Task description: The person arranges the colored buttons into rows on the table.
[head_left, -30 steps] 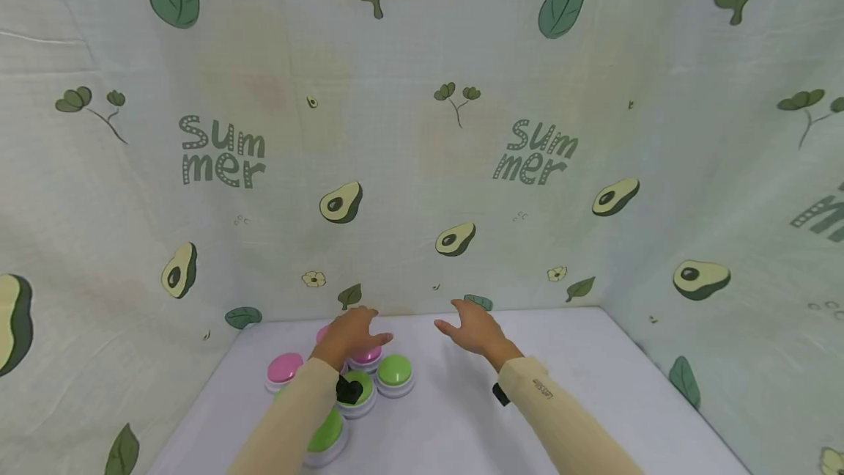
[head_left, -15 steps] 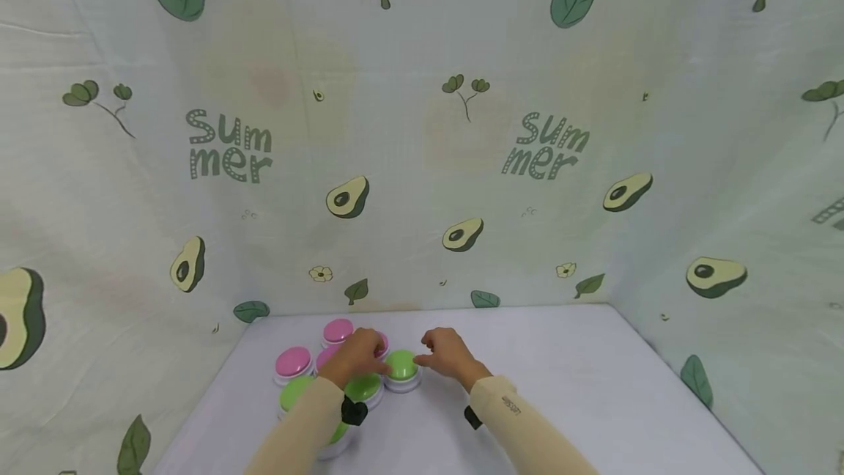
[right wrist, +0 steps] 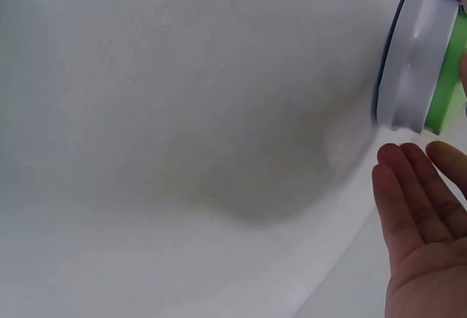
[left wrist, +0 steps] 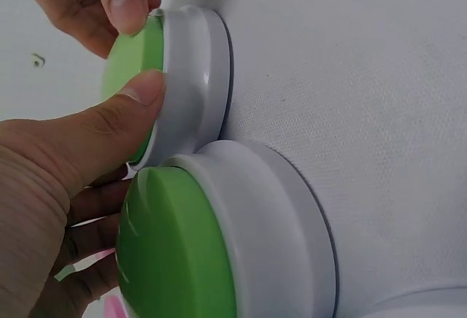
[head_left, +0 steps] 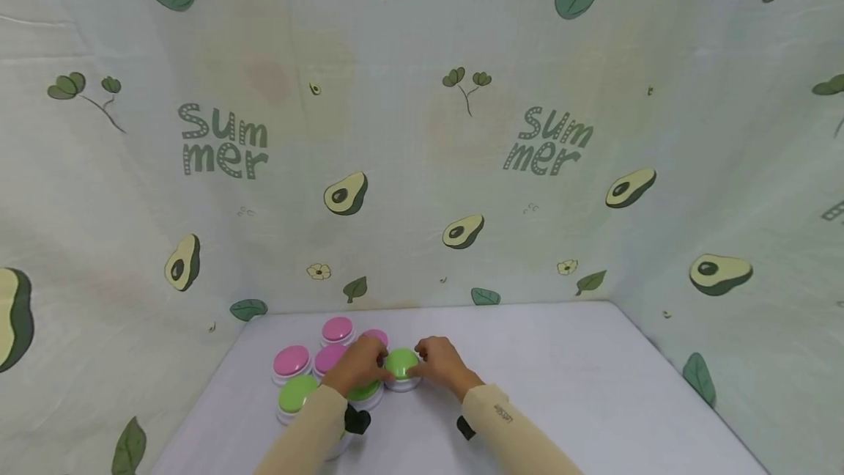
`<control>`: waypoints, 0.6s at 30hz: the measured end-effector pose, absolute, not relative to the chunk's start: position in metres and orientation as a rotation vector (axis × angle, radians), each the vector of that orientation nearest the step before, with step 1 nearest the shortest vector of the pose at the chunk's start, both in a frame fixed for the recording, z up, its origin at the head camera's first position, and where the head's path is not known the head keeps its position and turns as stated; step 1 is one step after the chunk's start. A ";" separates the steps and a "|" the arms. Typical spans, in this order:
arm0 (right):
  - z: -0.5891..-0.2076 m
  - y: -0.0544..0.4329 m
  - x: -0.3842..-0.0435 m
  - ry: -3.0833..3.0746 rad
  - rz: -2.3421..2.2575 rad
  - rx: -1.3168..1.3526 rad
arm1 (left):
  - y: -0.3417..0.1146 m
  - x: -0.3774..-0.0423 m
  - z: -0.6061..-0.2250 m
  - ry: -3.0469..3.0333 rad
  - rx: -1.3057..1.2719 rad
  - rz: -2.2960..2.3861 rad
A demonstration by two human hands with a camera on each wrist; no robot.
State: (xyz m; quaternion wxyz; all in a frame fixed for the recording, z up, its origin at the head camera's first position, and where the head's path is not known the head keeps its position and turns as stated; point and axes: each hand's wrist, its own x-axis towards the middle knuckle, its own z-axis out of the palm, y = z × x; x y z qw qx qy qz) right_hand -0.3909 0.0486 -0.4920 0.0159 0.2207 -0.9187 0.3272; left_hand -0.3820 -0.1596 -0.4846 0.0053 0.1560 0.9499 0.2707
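Observation:
A round push button with a green dome and white base (head_left: 401,363) stands between my two hands on the white table. My left hand (head_left: 359,363) touches its dome from the left; in the left wrist view, the left thumb (left wrist: 142,92) lies on the dome's edge while the other fingers spread behind. From the right, my right hand (head_left: 443,365) puts its thumb (left wrist: 125,13) on the same dome. The right fingers (right wrist: 419,194) extend beside the base, slightly apart from it. Another green button (left wrist: 179,245) sits close under my left hand.
Several pink buttons (head_left: 291,361) and green buttons (head_left: 297,392) cluster to the left on the white table (head_left: 560,387). My left forearm partly covers one near the front. A printed cloth (head_left: 409,130) hangs behind and along the sides.
My right hand has moved left and down, and my left hand has shifted slightly right and down. Both thumbs now touch the right-hand green button.

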 end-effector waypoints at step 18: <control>-0.504 0.045 -0.393 -2.839 1.059 0.721 | -0.156 -0.383 -0.489 3.004 0.428 0.844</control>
